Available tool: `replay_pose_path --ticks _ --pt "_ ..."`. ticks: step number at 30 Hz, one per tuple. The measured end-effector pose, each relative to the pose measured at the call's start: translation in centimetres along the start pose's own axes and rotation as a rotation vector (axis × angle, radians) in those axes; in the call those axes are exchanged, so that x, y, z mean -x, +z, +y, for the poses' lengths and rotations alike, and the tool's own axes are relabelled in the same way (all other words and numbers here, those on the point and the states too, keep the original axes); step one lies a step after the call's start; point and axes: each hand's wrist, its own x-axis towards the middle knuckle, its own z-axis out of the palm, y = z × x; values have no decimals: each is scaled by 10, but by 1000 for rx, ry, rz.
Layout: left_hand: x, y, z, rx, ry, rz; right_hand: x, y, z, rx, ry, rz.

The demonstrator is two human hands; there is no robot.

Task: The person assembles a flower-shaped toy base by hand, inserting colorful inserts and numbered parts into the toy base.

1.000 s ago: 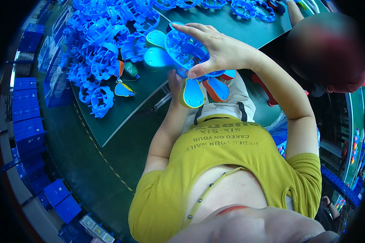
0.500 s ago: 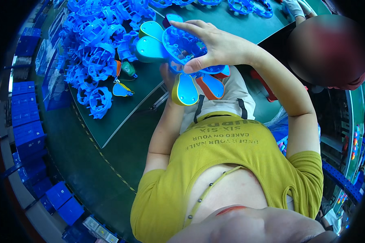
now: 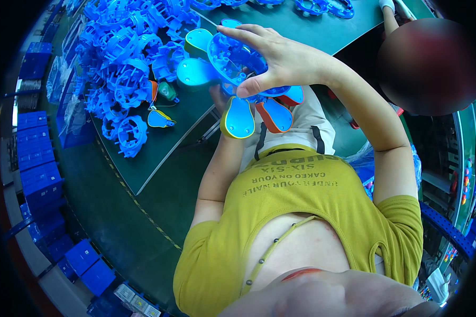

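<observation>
A blue plastic ring frame (image 3: 230, 55) with petal-shaped paddles around it is held up over the table's near edge. My right hand (image 3: 285, 58) spans its opening, the thumb on the near rim and the fingers reaching over the far rim. Around the ring sit a green-edged petal (image 3: 198, 41), a light blue petal (image 3: 195, 72), a yellow-edged petal (image 3: 238, 119), an orange-edged petal (image 3: 275, 116) and a red-edged petal (image 3: 293, 96). My left hand (image 3: 217, 98) is behind and below the ring at its left side; its fingers are hidden.
A big heap of blue ring frames (image 3: 124, 47) covers the table's left side. Near it lie a green petal piece (image 3: 168, 91) and a yellow-edged one (image 3: 160, 119) with thin wires. More rings (image 3: 312, 6) lie at the back. A co-worker (image 3: 433, 68) is at the right.
The ring has tilted slightly in my hands, and its petals have shifted a little left. The co-worker's gloved hand at the top right has moved.
</observation>
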Motion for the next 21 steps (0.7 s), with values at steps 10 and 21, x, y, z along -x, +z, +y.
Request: replay_pose_path --ticks 10,21 --pt "-20 0 11 164 -79 33 -2 -19 11 -85 -188 125" --pt "-42 -6 -34 -8 -165 -72 -9 121 115 -2418 -466 28"
